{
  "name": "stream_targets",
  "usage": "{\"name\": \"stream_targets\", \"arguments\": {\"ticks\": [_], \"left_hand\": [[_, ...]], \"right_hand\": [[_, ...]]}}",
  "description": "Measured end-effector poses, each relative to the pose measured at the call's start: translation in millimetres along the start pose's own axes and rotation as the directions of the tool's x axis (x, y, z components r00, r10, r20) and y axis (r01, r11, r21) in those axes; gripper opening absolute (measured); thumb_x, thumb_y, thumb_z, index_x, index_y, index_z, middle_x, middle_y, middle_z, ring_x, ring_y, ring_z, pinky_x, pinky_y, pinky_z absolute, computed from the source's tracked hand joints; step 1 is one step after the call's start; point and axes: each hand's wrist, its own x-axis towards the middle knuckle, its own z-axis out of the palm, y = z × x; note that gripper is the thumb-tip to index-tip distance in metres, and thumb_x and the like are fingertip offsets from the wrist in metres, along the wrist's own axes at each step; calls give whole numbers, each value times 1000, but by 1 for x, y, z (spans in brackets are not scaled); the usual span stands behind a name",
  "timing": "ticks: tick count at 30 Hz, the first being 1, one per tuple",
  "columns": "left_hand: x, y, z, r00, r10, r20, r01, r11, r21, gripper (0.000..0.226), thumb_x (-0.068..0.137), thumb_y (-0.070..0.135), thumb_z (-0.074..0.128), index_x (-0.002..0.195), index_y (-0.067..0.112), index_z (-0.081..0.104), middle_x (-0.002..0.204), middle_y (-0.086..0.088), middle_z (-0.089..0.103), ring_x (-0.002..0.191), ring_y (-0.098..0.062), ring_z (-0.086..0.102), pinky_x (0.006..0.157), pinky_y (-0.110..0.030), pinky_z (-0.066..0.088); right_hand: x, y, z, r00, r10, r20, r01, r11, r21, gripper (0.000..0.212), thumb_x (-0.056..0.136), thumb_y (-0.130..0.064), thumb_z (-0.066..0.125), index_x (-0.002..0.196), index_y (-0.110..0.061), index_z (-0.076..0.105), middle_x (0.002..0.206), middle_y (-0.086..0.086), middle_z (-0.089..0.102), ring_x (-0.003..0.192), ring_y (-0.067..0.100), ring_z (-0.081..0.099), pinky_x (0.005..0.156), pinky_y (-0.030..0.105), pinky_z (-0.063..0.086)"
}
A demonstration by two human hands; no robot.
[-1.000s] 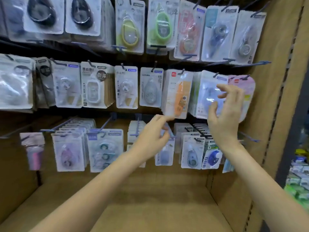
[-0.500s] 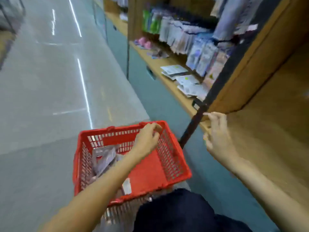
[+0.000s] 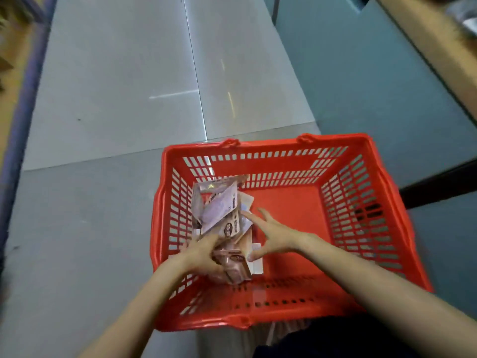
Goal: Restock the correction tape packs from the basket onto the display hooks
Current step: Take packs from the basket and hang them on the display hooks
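Both hands have dropped into the red basket [image 3: 289, 148]. Left hand [image 3: 204, 254] grips the packs [image 3: 222, 210], right hand [image 3: 276, 236] hovers beside, fingers [image 3: 251, 217] spread wide. Plenty left to hang.

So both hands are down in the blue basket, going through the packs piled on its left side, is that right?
Almost. The basket is red, not blue, as the head view shows. The rest holds: the left hand and the right hand are both inside it, at the packs piled on its left side.
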Motion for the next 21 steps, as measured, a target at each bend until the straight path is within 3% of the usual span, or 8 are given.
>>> {"name": "stream_targets", "arguments": {"ticks": [1, 3, 5, 7, 10, 12, 15, 21], "left_hand": [[-1, -1, 2, 999, -30, -19, 33, 989, 144, 85, 71, 51, 71, 143, 34, 28, 147, 2, 37, 138, -30, 27, 115, -41, 18], [1, -1, 8, 983, -6, -185, 69, 940, 334, 56, 83, 40, 62, 135, 34, 41, 137, -1, 50, 130, -29, 40, 107, -36, 27], [3, -1, 9, 951, 30, -308, 92, 923, 373, 32, 89, 23, 52, 121, 27, 55, 119, -5, 62, 115, -28, 55, 90, -34, 41], [4, 0, 5, 950, 71, -303, 43, 934, 354, 21, 89, 20, 53, 108, 24, 60, 107, -6, 65, 106, -29, 60, 79, -35, 45], [3, 3, -17, 954, 103, -282, -46, 978, 202, 14, 86, 29, 64, 89, 16, 59, 88, -2, 64, 89, -23, 63, 73, -34, 48], [1, 16, -40, 949, 106, -298, -131, 989, -65, 17, 84, 28, 66, 90, 14, 59, 85, 0, 64, 76, -16, 63, 69, -34, 54], [-3, 39, -75, 933, 93, -348, -230, 897, -377, 10, 85, 17, 64, 90, 19, 55, 84, 3, 64, 69, -8, 64, 53, -20, 54], [-16, 57, -108, 951, 53, -304, -226, 789, -572, 20, 93, 8, 48, 113, 6, 52, 100, -9, 65, 83, -17, 65, 68, -26, 54]], "right_hand": [[13, -5, 9, 999, -35, -5, 35, 999, 25, 107, 71, -32, 81, 150, -26, 9, 156, 16, -9, 145, 31, -8, 117, 33, 15], [32, -10, 25, 998, -62, -12, 62, 997, 55, 102, 72, -29, 80, 149, -22, 13, 156, 13, -13, 142, 29, -21, 118, 37, 10], [42, -4, 41, 998, -53, -43, 55, 997, 52, 93, 73, -31, 79, 147, -20, 24, 155, 15, -16, 143, 27, -22, 118, 37, 10], [40, 5, 53, 994, -63, -95, 67, 997, 41, 66, 74, -31, 77, 133, -20, 51, 156, 15, -9, 145, 24, -14, 115, 31, 14], [30, 11, 55, 973, -46, -225, 119, 939, 323, 36, 76, -20, 76, 110, -9, 70, 152, 9, 22, 141, 20, 21, 108, 23, 26], [20, 9, 43, 957, 78, -280, 134, 734, 666, 29, 82, -7, 69, 110, 2, 67, 122, 6, 54, 108, 10, 56, 83, 12, 44], [11, 4, 17, 924, 233, -302, 173, 452, 875, 15, 90, -8, 58, 104, -7, 63, 88, 0, 66, 72, 8, 62, 58, 16, 49], [-26, 19, -46, 782, 427, -454, 353, 297, 887, 13, 94, -9, 51, 102, -8, 61, 92, 5, 70, 78, 16, 66, 69, 28, 56]]}}
